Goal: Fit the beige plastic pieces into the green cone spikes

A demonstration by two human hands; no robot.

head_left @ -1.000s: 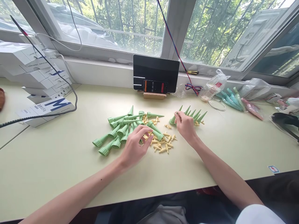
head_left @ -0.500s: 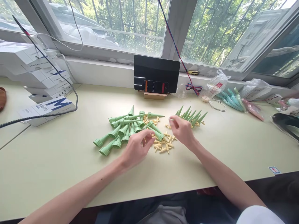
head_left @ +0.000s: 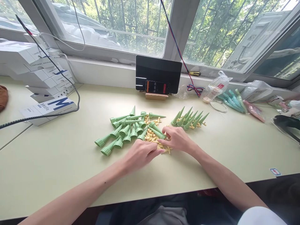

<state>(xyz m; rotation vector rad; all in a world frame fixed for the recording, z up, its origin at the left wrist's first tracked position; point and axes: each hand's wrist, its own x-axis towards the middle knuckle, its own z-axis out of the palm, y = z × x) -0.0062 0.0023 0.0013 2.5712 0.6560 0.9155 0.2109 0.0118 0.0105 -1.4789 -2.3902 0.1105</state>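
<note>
My left hand is low over the pile of small pale-yellow T-shaped plastic pieces. Its thumb and index finger are pressed together; whatever lies between them is hidden. On the pile's right side is my right hand, thumb and index finger apart around the capped end of a green plastic spike lying on the yellow pieces. Many more hollow green cone-shaped spikes lie heaped to the left, caps mostly facing me. To the right, several green spikes stand points up, with yellow pieces at their sides.
A phone showing a timer leans on a dark tablet at the back. White boxes are stacked at left with a black cable across them. Plastic bags and a coiled white cable lie back right.
My right hand has moved left and towards me, from the standing spikes to the yellow pile. My left hand has shifted slightly right and down, its fingers closing together.
</note>
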